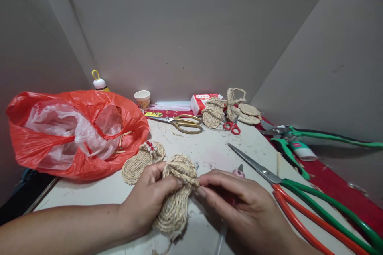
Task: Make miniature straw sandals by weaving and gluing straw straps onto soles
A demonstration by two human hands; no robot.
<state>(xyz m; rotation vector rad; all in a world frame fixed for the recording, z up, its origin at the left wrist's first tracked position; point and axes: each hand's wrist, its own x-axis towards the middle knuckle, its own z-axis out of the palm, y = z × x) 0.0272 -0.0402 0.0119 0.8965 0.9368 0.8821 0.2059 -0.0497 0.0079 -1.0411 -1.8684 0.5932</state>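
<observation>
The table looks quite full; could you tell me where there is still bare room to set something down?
Bare table lies between the gold scissors, the beaded sandal and the long shears. A smaller strip lies below the red bag, beside the left hand. The back edge and right side are crowded.

**Tight lanes on a crowded counter**

Your clearest open patch of counter (206,147) lies just ahead of your hands, between the beaded straw sandal (143,161) and the long scissors (299,195). To your left, the bulging red bag (74,131) blocks most of that side. To your right, the long scissors and green shears (299,139) lie across the way. Farther back, gold scissors (182,122), straw pieces (230,109) and a paper cup (142,99) line the wall.
</observation>
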